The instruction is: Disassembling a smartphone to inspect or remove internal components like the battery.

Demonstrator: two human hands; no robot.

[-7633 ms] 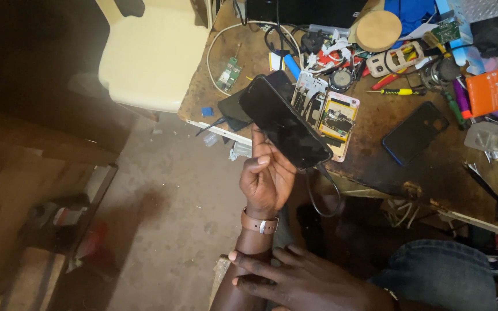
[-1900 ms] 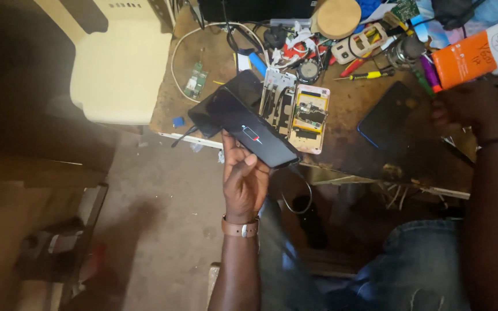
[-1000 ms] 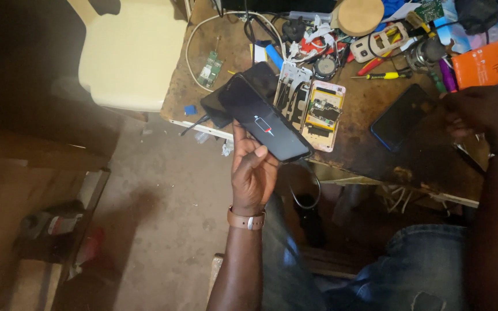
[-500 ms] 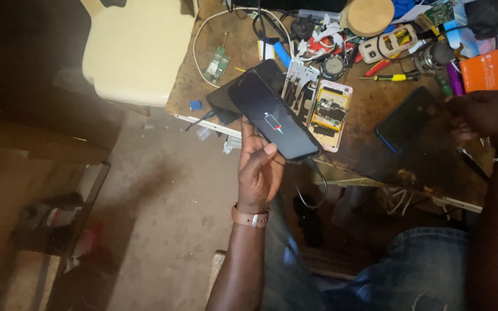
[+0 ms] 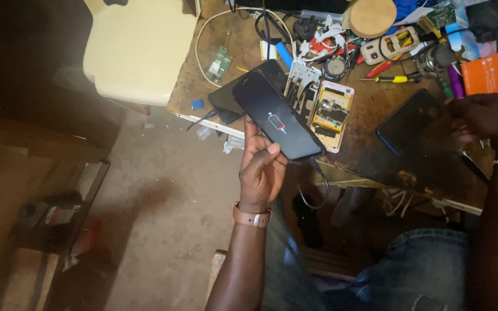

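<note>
Head view | left hand [image 5: 260, 170] raised, gripping black phone [image 5: 278, 122] (screen up) | right hand [image 5: 482, 118] on workbench [image 5: 376, 150], grip unclear

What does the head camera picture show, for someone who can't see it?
The left hand holds up a black phone showing a low-battery icon, a cable hanging from it. The right hand rests on a cluttered wooden workbench beside a dark phone and an opened phone.
</note>
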